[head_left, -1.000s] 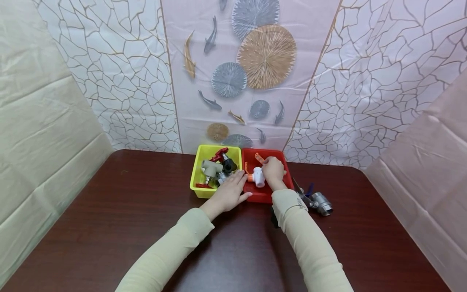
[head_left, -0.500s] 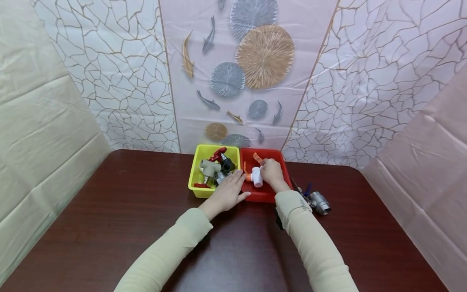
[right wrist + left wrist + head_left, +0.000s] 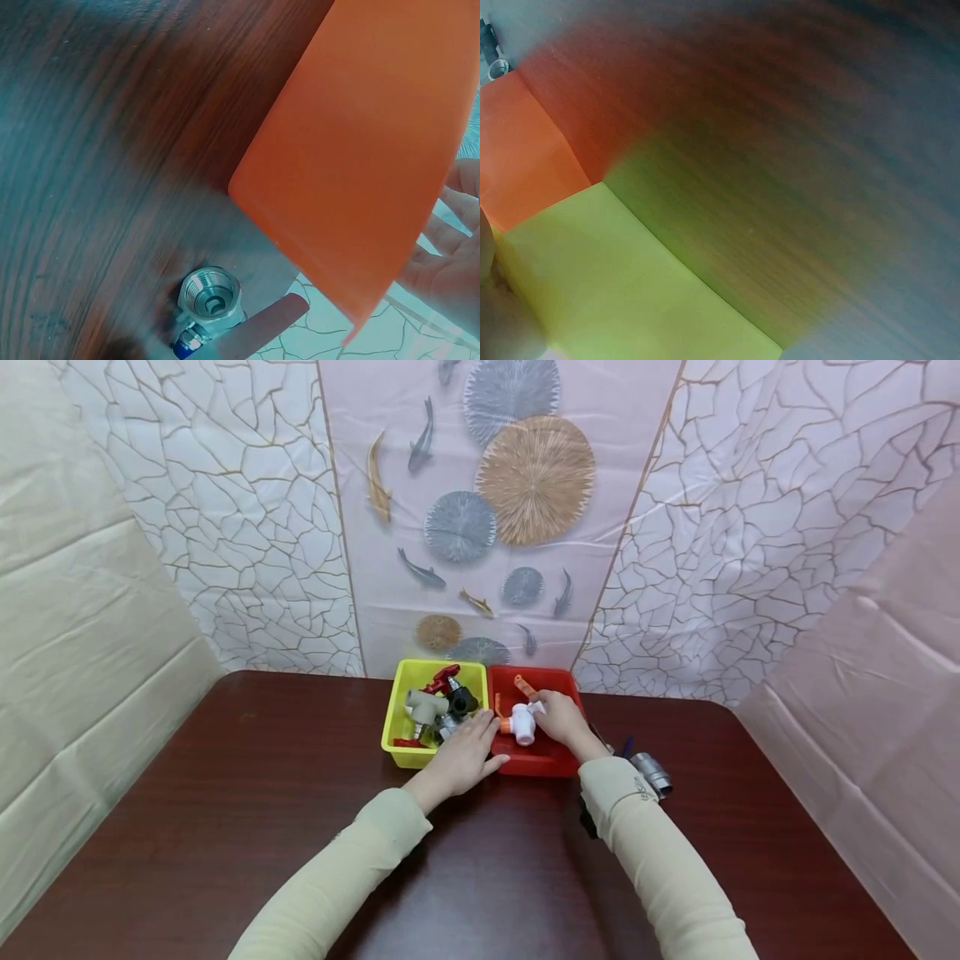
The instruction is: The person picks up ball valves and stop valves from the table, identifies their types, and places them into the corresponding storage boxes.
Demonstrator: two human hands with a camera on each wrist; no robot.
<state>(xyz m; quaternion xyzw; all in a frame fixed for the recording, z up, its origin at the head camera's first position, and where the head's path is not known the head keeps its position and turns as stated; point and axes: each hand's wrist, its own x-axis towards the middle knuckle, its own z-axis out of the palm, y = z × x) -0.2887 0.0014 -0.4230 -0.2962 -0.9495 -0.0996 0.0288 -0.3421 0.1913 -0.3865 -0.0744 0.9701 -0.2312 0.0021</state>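
Observation:
In the head view, my left hand (image 3: 459, 756) rests with straight fingers on the adjoining rims of the yellow bin (image 3: 390, 727) and the red bin (image 3: 536, 766). My right hand (image 3: 562, 720) reaches into the red bin. Its fingers pinch a white plastic valve with an orange handle (image 3: 524, 686), whose body is partly hidden by the hand. Beside it lies another white valve (image 3: 522, 725) with an orange handle. The right wrist view catches part of the right hand (image 3: 446, 247) beyond the red bin's wall (image 3: 352, 157).
Inside the yellow bin are a grey valve (image 3: 425, 706), a black valve (image 3: 462, 699) and red handles. A metal ball valve (image 3: 651, 772) lies on the dark wooden table (image 3: 300, 793) right of the red bin. A patterned cloth (image 3: 461, 585) hangs behind.
The right wrist and forearm have swung a little to the right, showing more of the white plastic by the fingertips. The left hand stays on the rims; the whole view has shifted slightly.

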